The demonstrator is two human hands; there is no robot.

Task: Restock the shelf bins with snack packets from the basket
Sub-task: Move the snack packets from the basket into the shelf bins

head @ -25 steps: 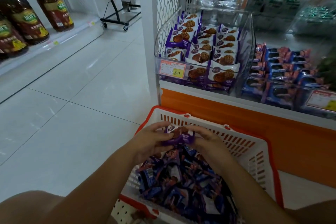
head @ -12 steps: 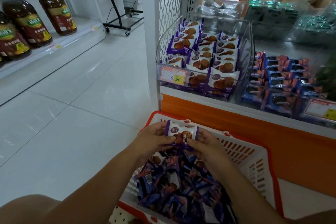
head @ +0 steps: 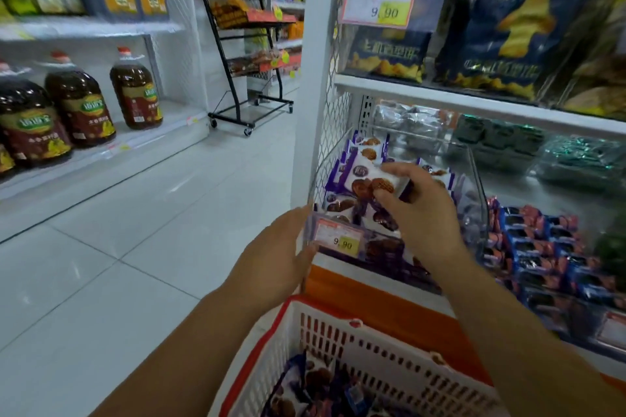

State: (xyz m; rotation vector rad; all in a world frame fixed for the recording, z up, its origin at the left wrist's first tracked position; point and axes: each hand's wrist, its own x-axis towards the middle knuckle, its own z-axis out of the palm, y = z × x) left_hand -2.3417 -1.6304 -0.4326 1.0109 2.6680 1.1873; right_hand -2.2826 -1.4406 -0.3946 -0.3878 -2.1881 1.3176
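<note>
STOCKING THE BISCUIT BIN: A person's right hand [head: 420,217] pinches a purple-and-white snack packet [head: 367,179] between thumb and fingers [head: 404,168], holding it just above the rows already standing in the clear shelf bin [head: 478,189]. The left hand [head: 279,249] lies flat against the bin's front left corner, beside the price tag [head: 341,242]; its fingers are straight and hold nothing.

The bin looks close to full, so a packet pushed in without care could likely knock the neat rows over or ride out across the low front lip. The grip sits at one end of a slick wrapper, which could slip and drop toward the basket [head: 293,310] or the floor. A hard press might also crack the biscuits inside.

More packets [head: 315,379] lie in the red-rimmed white basket below the shelf's orange base [head: 372,294]. A neighbouring bin holds blue packets [head: 542,247], and chip bags [head: 501,30] fill the white shelf above. Across the white tiled floor [head: 135,247], oil bottles [head: 79,108] line the opposite shelf, and a black wheeled rack [head: 250,78] stands at the aisle's end.
</note>
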